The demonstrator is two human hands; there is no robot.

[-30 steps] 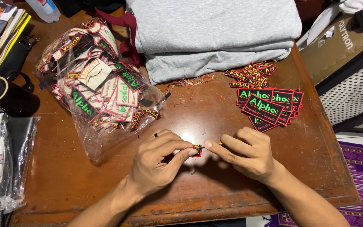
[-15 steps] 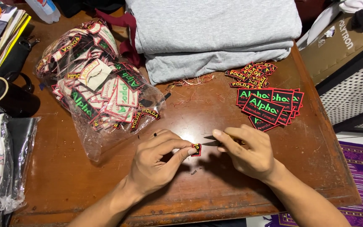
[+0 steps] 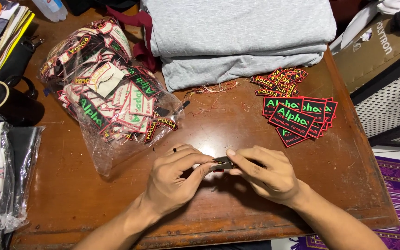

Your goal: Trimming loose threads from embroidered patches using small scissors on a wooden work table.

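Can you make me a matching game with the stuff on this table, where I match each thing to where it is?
Things:
1. clear plastic bag of patches
2. folded grey cloth
3. black mug
4. loose pile of black patches

Places:
A. far middle of the table
B. right side of the table
C. left edge of the table
D. left of the grey cloth, lying open

Pairs: 1-D, 2-A, 3-C, 4-B

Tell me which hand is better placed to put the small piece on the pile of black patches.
Probably the right hand. Both hands pinch the small piece, but the pile of black patches lies on the right side of the table, nearer to it than to the left hand.
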